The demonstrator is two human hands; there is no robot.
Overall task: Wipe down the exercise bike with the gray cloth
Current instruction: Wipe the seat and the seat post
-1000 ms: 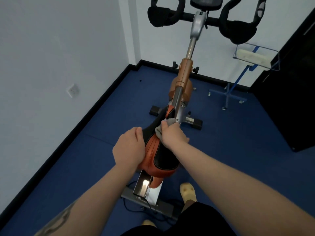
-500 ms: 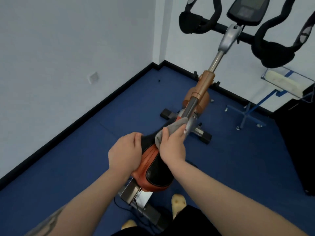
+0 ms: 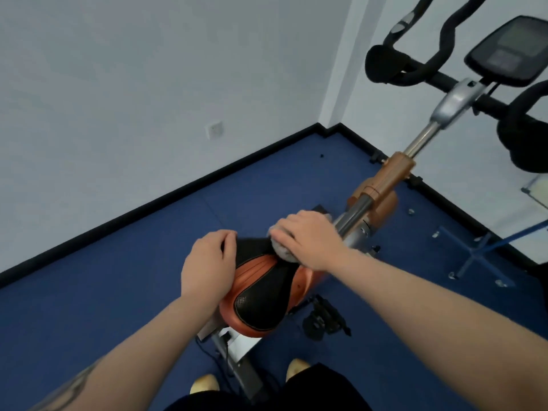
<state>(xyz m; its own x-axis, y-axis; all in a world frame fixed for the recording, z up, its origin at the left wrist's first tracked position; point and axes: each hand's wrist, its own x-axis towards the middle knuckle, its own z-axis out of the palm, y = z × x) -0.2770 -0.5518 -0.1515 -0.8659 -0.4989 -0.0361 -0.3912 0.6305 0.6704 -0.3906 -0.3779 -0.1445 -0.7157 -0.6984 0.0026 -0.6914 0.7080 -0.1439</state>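
Looking down from head height, the view takes in a room corner with pale walls [image 3: 133, 84] and a dark blue floor [image 3: 103, 292] edged by a black baseboard. An exercise bike [image 3: 382, 185] stands on the floor and runs from the bottom centre up to the top right. Its body is copper-orange, with a silver post rising to black, padded, curved handlebars [image 3: 415, 69] and a dark grey display console [image 3: 510, 51]. A black pedal [image 3: 324, 321] sticks out low on the right side. Nearest the viewer is the saddle [image 3: 261, 298], copper-orange with a black, partly perforated centre panel that narrows to a black nose.

A person's two bare forearms reach in from the bottom. The left hand [image 3: 207, 268] rests on the left edge of the saddle, fingers curled over its rim near the nose. The right hand [image 3: 308, 235] lies palm down, fingers bent over the gray cloth [image 3: 280, 250], pressing it onto the saddle's nose just beside the silver seat post. The cloth is bunched and fuzzy, and only a small edge shows below the fingers.

A blue metal stand [image 3: 480, 256] sits on the floor at the right. A white wall socket [image 3: 214, 130] is on the left wall. Yellow shoes [image 3: 204, 384] show at the bottom.
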